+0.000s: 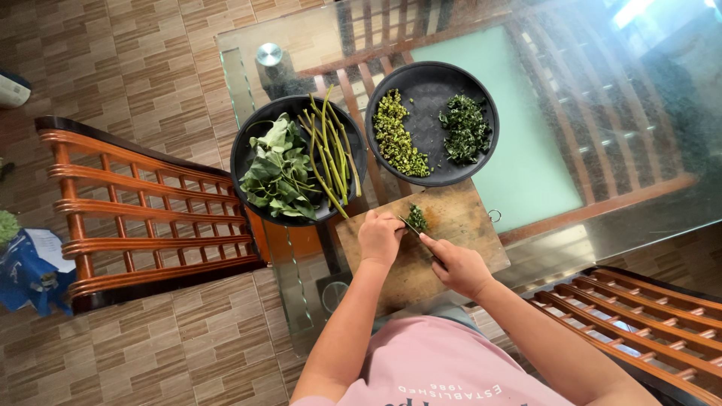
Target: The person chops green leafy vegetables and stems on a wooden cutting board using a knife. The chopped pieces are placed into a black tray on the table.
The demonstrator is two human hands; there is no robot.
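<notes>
A: Item one, the cutting station. What do we log?

B: We log a wooden cutting board (451, 225) on the glass table (602, 150). On it lies a small bunch of green leaves (417, 218), near the board's far edge.

A: Hands?

B: The left hand (380, 238) rests on the board, its fingers (391, 223) curled down onto the near side of the leaves, pinning them. The right hand (460, 267) is closed around a knife handle, which the hand mostly hides; the knife (416, 231) runs toward the leaves and its tip meets them just beside the left fingertips.

A: Item two, the vessels.

B: Two round dark plates, both beyond the board and touching or nearly touching each other. The left plate (244, 154) holds a heap of whole green leaves (278, 169) on its left half and long green stems (329, 146) on its right. The right plate (429, 86) holds chopped stem pieces (398, 139), pale green, on the left and finely chopped dark leaves (466, 128) on the right, the two piles well apart.

A: Item three, surroundings.

B: A wooden slatted chair (143, 210) left of the table, a second one (639, 323) at lower right, and a tiled floor (135, 68) below. We also note a pink shirt (444, 368) on the person.
</notes>
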